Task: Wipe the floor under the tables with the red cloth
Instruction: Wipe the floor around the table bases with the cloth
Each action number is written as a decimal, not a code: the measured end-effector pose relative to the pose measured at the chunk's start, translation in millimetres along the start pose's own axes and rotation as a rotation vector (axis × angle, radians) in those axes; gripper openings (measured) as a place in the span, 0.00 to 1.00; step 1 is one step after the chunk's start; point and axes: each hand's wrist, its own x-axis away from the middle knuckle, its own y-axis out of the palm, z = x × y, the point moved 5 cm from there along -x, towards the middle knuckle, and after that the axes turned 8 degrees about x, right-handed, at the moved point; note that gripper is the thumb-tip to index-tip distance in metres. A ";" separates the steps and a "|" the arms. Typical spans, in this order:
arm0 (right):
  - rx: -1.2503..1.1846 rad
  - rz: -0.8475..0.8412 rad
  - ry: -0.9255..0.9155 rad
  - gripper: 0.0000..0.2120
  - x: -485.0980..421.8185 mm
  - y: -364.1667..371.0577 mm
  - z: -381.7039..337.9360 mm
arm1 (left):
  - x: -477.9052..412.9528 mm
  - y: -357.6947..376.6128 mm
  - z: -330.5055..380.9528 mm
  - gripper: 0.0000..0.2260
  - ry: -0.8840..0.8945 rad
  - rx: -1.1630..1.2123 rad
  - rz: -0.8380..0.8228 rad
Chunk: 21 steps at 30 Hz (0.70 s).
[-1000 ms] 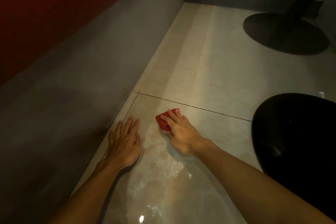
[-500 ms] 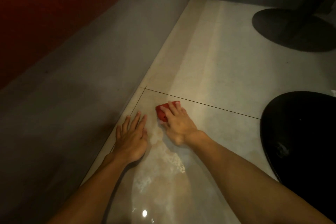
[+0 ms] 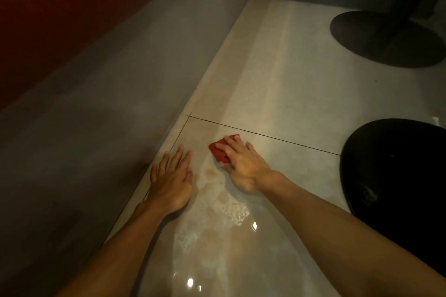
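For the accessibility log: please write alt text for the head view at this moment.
A person's right hand holds a red cloth pressed to a beige tiled floor, while the left hand rests flat beside it, near a grey wall base. A near table base and a far table base, both black, stand to the right.

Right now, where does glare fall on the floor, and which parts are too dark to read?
Head view: small bright glare spots lie on the wet floor between the forearms; the nearer black table base is nearly featureless dark; the red cloth under the right hand reads sharp, without blur.
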 end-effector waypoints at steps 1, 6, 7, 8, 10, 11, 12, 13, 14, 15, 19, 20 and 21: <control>0.010 -0.004 -0.021 0.26 3.5 3.2 -2.8 | 0.4 0.0 -1.6 0.23 -0.001 -0.003 0.005; 0.065 -0.025 -0.068 0.25 30.3 -5.6 29.6 | -1.5 0.6 -0.7 0.22 -0.010 -0.011 0.022; 0.058 -0.022 -0.029 0.24 35.3 -9.9 40.9 | -1.6 0.0 -2.4 0.22 -0.019 -0.022 0.030; 0.059 -0.016 0.027 0.24 43.7 -14.7 57.2 | -2.8 1.1 0.3 0.23 -0.025 -0.030 0.038; 0.067 0.014 0.146 0.24 60.8 -21.3 87.0 | -3.4 1.0 2.1 0.23 -0.039 -0.035 0.038; 0.066 0.031 0.212 0.24 72.3 -24.2 102.7 | -4.2 0.9 5.1 0.23 -0.040 -0.036 0.035; 0.061 0.043 0.274 0.24 84.1 -26.2 116.5 | -4.3 0.3 7.3 0.23 -0.039 -0.042 0.040; 0.058 0.053 0.331 0.24 96.7 -27.5 128.9 | -5.0 -0.5 10.4 0.24 -0.032 -0.051 0.048; 0.065 0.059 0.374 0.25 108.0 -27.9 137.5 | -5.7 -1.3 12.0 0.24 -0.026 -0.058 0.054; 0.081 0.063 0.406 0.25 116.8 -27.3 142.7 | -5.9 -2.2 13.4 0.24 -0.017 -0.060 0.056; 0.147 0.090 0.494 0.26 139.9 -15.8 141.6 | -9.3 4.4 24.5 0.24 0.054 -0.025 0.046; 0.152 0.099 0.510 0.26 144.2 -11.8 135.8 | -10.4 6.7 26.2 0.24 0.064 -0.021 0.038; 0.163 0.112 0.518 0.26 149.1 -8.4 129.2 | -12.0 9.2 27.0 0.23 0.070 -0.022 0.035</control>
